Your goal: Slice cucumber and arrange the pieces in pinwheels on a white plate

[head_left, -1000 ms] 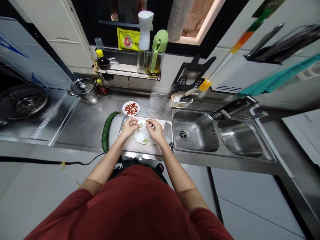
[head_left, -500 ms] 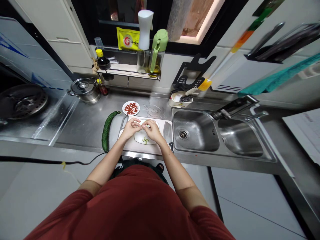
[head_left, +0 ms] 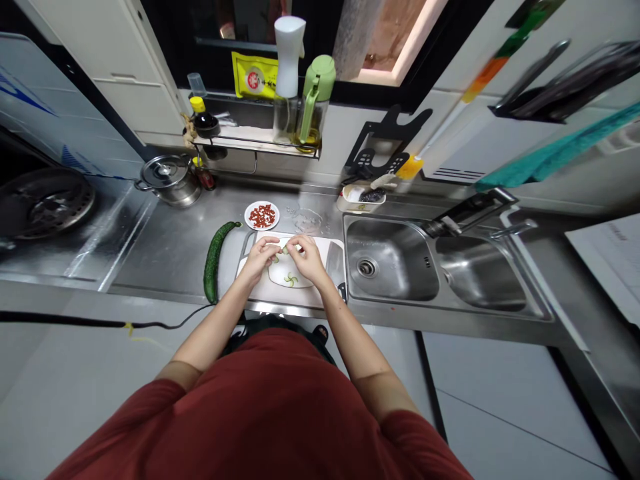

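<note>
My right hand (head_left: 307, 259) pinches a small pale green cucumber slice (head_left: 285, 250) at its fingertips. Close by on the left, my left hand (head_left: 261, 259) is closed, with a bit of green at its fingertips; its exact hold is partly hidden. Both hands are over a white plate (head_left: 278, 275), on which thin cucumber slices (head_left: 291, 280) lie fanned out like a flower. The plate stands on a pale cutting board (head_left: 260, 291). A wide-bladed knife (head_left: 335, 262) lies along the board's right side. Left of the board rests a whole green cucumber (head_left: 214, 261).
Behind the board stands a small plate (head_left: 248, 221) of chopped red pieces. A lidded steel pot (head_left: 173, 183) is at the back left, near a wok (head_left: 45, 200). The double sink (head_left: 395, 260) lies to the right. Bottles line a wall shelf (head_left: 240, 138).
My hands have drawn slightly apart, and the small green slice between the fingertips shows more clearly. The fanned slices on the plate look fuller on their right side.
</note>
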Motion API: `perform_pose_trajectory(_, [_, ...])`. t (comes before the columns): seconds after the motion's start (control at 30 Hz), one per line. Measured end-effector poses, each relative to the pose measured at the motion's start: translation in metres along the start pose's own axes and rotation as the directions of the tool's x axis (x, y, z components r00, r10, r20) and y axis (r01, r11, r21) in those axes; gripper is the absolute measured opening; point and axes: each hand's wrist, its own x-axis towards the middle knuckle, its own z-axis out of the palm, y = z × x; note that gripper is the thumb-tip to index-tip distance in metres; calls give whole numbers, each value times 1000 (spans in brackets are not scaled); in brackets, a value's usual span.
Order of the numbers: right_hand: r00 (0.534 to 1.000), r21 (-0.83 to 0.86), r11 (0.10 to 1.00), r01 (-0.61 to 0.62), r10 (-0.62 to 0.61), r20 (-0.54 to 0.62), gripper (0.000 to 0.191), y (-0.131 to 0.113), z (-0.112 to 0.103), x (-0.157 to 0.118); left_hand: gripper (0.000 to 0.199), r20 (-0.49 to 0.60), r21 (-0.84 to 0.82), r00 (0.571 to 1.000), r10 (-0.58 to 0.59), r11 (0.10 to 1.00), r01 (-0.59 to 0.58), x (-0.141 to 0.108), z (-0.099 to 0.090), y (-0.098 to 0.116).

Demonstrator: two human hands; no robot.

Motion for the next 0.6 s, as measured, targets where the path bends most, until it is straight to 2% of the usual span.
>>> perform_pose_trajectory(0.07, [1000,10,1000,-10,11,-22,21,-2,-1,0,34,37,-73,997,-63,995,66,-2,2,-2])
perform_pose_trajectory(0.13, [999,19,1000,-17,18,-41,20,-3,-2,1,33,127,-166,978,-168,968,188,-5,5,-3])
perform_pose_trajectory(0.23, [998,26,999,-20,22,-58,19,-4,-2,1,30,298,-307,891,-344,849,430,-6,10,-3])
perform_pose_trajectory(0.3, [998,32,999,-21,23,-64,18,-5,-1,1,27,384,-374,831,-402,755,538,-6,13,-1])
perform_pose_trajectory(0.37, [997,43,999,-16,19,-71,17,-6,-1,0,25,427,-418,806,-411,701,579,-7,15,-1])
perform_pose_trajectory(0.43, [997,54,998,-16,20,-77,16,-6,-2,0,25,436,-440,806,-401,685,580,-6,16,-1])
perform_pose_trajectory(0.6, [997,63,997,-42,46,-65,15,-7,-3,0,25,408,-382,841,-356,770,511,-5,14,-8])
